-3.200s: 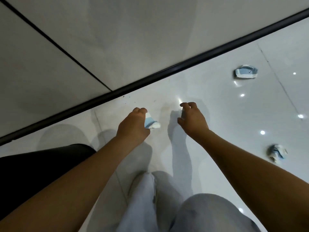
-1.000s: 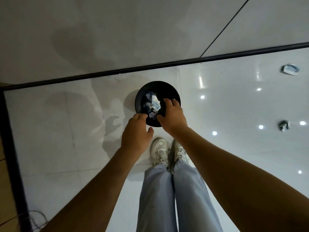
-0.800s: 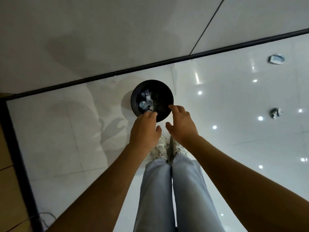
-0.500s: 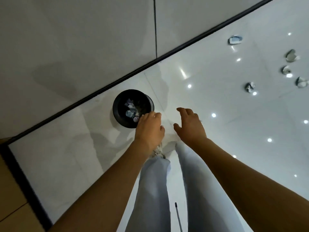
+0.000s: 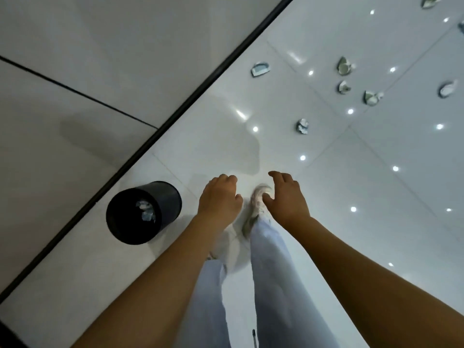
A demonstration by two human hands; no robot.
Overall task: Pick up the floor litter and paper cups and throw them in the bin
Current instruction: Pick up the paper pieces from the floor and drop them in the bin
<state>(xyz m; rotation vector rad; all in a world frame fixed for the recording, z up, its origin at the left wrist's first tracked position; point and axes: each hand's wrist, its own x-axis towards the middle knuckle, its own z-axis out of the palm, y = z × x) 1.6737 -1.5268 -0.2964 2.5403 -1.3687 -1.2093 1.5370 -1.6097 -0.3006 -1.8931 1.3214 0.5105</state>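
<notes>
Crumpled pale-blue and white paper litter (image 5: 147, 211) lies at the bottom of a round black plastic bin (image 5: 143, 212) that stands upright on a glossy white tiled floor (image 5: 376, 197), close beside the black skirting strip (image 5: 175, 114) at the foot of a grey panelled wall (image 5: 100, 59). More litter sits well apart from the bin across the tiles: a flattened blue-and-white paper cup (image 5: 260, 69) near the skirting, a small crushed paper wad (image 5: 302, 126) nearest the person, and a loose cluster of 4 crushed cups (image 5: 345, 66) (image 5: 343, 87) (image 5: 372, 97) (image 5: 447, 89) farther out, with 1 more scrap (image 5: 430, 1) at the top edge. Both bare arms reach forward over the person's pale blue trouser legs (image 5: 271, 285) and a blurred white trainer (image 5: 257, 207). The left hand (image 5: 219, 200), just to the right of the bin in the frame and not touching it, has its fingers loosely curled downward and holds nothing. The right hand (image 5: 286, 197) hangs beside it, fingers relaxed and slightly spread, thumb apart, also holding nothing. Small bright ceiling-light reflections (image 5: 302, 157) dot the tiles.
</notes>
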